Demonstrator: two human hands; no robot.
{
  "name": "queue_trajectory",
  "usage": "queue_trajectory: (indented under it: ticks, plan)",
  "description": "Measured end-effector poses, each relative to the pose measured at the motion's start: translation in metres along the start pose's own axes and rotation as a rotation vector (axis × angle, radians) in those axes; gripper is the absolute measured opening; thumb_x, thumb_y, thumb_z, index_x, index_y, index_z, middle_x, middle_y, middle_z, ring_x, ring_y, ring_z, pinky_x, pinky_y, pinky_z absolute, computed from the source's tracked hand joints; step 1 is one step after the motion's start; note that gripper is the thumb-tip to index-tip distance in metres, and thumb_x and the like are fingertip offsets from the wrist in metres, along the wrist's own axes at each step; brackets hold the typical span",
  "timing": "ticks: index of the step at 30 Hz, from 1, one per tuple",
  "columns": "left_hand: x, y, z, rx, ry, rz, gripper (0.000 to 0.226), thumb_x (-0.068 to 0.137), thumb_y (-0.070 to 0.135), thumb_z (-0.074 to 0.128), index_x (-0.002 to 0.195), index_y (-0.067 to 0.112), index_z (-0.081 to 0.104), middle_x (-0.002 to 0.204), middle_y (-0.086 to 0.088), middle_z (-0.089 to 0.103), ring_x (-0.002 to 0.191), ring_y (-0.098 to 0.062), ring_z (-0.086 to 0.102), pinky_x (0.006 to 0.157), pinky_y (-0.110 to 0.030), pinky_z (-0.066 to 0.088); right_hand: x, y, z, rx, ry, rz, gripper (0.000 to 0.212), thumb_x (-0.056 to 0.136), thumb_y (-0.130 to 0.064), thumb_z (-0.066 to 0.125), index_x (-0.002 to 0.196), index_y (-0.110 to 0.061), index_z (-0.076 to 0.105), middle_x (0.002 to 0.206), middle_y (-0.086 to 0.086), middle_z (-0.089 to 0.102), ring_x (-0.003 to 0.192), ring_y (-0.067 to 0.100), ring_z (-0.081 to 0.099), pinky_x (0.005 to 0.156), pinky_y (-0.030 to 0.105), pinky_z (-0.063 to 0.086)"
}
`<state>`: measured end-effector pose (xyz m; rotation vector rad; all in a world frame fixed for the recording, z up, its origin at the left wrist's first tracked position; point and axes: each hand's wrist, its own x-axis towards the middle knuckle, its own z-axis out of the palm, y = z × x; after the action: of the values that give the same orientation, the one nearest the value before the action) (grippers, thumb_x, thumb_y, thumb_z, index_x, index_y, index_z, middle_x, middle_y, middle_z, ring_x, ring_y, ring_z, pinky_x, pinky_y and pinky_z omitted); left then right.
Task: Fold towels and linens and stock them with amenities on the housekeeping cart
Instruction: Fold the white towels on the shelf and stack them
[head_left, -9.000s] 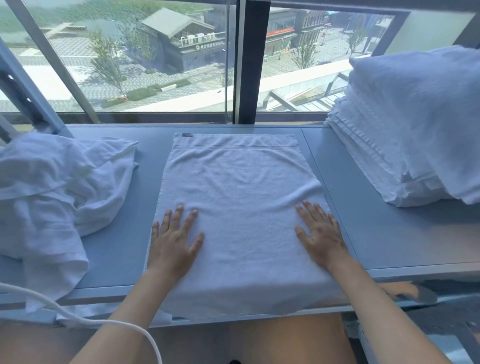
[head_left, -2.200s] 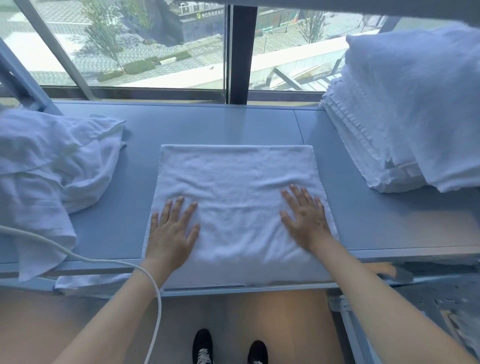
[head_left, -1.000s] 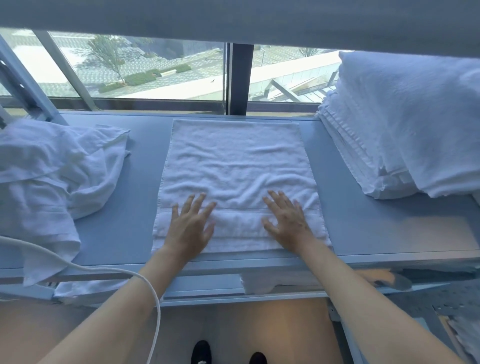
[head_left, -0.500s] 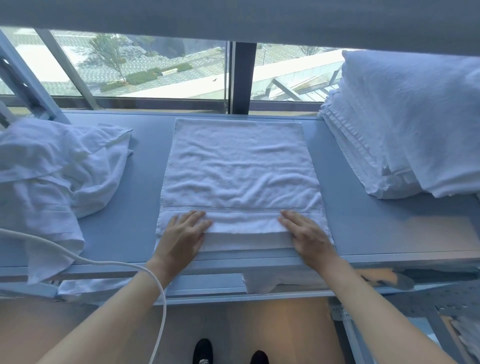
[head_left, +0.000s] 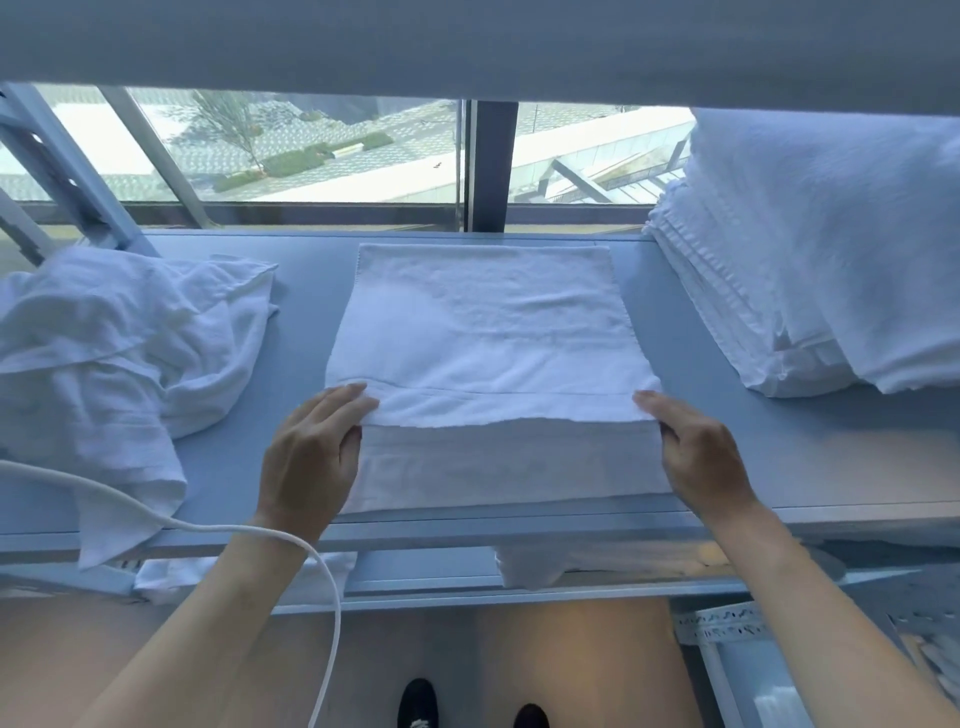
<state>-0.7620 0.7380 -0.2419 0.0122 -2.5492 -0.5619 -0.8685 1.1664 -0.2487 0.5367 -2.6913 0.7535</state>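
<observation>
- Towel (head_left: 483, 332): a white terry towel lying flat in the middle of the grey counter (head_left: 810, 441), its far edge near the window (head_left: 291, 150) and its near portion raised into a fold.
- Left hand (head_left: 306, 457): fingers over and thumb under the left end of the near fold, pinching the cloth.
- Right hand (head_left: 701, 457): mirrors the left, clamped on the right end of the same fold; the two hands are well apart, one at each side edge of the towel.
- Step in hand (judgement): folding the towel, with the near edge lifted so that it can be carried toward the far edge.
- Next move (judgement): both hands must travel forward together and level, so that the side edges stay aligned, then lay the fold down and flatten it.
- Folded stack (head_left: 769, 270): finished white towels piled at the right end of the counter, apart from the working towel; the likely destination.
- Unfolded linen (head_left: 119, 332): a crumpled white heap at the left end, apparently awaiting folding.
- White cable (head_left: 156, 514): crosses the left forearm, clear of the towel.
</observation>
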Motion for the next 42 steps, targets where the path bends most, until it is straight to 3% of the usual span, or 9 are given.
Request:
queue_trajectory:
  ticks: [4,9,12,16,18,24,32,36,42]
  plan:
    - [-0.058,-0.003,0.008,-0.053,-0.094,-0.004,0.034,0.093,0.011,0.050,0.117,0.014,0.075,0.133,-0.002,0.068,0.125,-0.026,0.062,0.103,-0.045,0.051,-0.043,0.003,0.002,0.068,-0.092,0.065,0.045,0.093,0.015,0.056,0.125,-0.012,0.074,0.132,-0.004,0.068,0.125,0.012,0.062,0.108,0.012,0.038]
    - [-0.112,-0.012,0.027,-0.026,-0.208,0.009,0.042,0.098,0.020,0.041,0.125,0.012,0.073,0.141,-0.007,0.062,0.133,-0.031,0.057,0.101,-0.056,0.049,-0.086,0.023,0.021,-0.017,-0.213,0.025,0.061,0.087,0.023,0.053,0.136,-0.012,0.067,0.148,-0.001,0.058,0.141,0.017,0.049,0.118,0.030,0.035]
    - [-0.114,-0.015,0.024,-0.042,-0.220,-0.020,0.040,0.098,0.027,0.045,0.126,0.018,0.073,0.144,-0.002,0.060,0.135,-0.025,0.055,0.105,-0.054,0.046,-0.086,0.026,0.021,-0.111,-0.199,-0.002,0.064,0.079,0.021,0.059,0.132,-0.013,0.070,0.146,0.001,0.060,0.138,0.023,0.054,0.111,0.049,0.043]
    - [-0.097,-0.004,0.020,-0.026,-0.177,-0.071,0.037,0.096,0.033,0.048,0.104,0.016,0.079,0.138,-0.005,0.064,0.127,-0.031,0.060,0.103,-0.053,0.046,-0.082,0.001,0.022,-0.155,-0.144,-0.038,0.051,0.077,-0.004,0.048,0.120,-0.014,0.073,0.141,0.004,0.063,0.131,0.028,0.058,0.107,0.054,0.040]
    - [-0.075,0.008,0.027,-0.042,-0.148,-0.005,0.033,0.097,0.030,0.048,0.102,0.015,0.077,0.136,-0.005,0.064,0.122,-0.032,0.061,0.101,-0.048,0.047,-0.068,-0.031,0.034,-0.101,-0.178,-0.104,0.049,0.083,-0.013,0.049,0.128,-0.014,0.068,0.147,0.005,0.057,0.137,0.028,0.052,0.110,0.051,0.038]
    - [0.006,0.039,0.086,0.149,-0.534,0.017,0.056,0.104,0.043,0.043,0.157,0.029,0.033,0.169,-0.001,0.018,0.154,-0.026,0.019,0.117,-0.061,0.025,0.018,-0.111,0.109,-0.069,-0.478,-0.111,0.065,0.101,-0.042,0.045,0.162,-0.028,0.026,0.172,-0.007,0.011,0.158,0.019,0.008,0.124,0.050,0.011]
    - [-0.014,-0.003,0.080,0.225,-0.587,-0.136,0.073,0.096,0.066,0.009,0.163,0.037,0.008,0.172,0.008,-0.003,0.158,-0.018,-0.006,0.127,-0.047,0.000,0.023,-0.008,0.087,-0.241,-0.427,0.203,0.062,0.105,-0.048,0.036,0.163,-0.034,0.019,0.173,-0.008,0.004,0.159,0.016,0.004,0.126,0.045,0.005]
    - [-0.029,0.013,0.070,0.224,-0.594,-0.159,0.073,0.096,0.064,0.014,0.163,0.034,0.011,0.172,0.006,-0.003,0.158,-0.020,-0.006,0.127,-0.048,0.000,-0.015,0.012,0.063,-0.226,-0.423,0.248,0.063,0.106,-0.051,0.033,0.164,-0.035,0.014,0.173,-0.010,0.001,0.159,0.012,0.000,0.128,0.045,0.006]
    - [-0.023,0.029,0.069,0.146,-0.485,-0.181,0.060,0.096,0.056,0.038,0.143,0.020,0.051,0.160,-0.008,0.038,0.150,-0.032,0.029,0.117,-0.059,0.027,-0.045,-0.023,0.065,-0.322,-0.373,0.313,0.064,0.104,-0.040,0.037,0.163,-0.021,0.021,0.173,0.003,0.008,0.159,0.023,0.006,0.125,0.056,0.008]
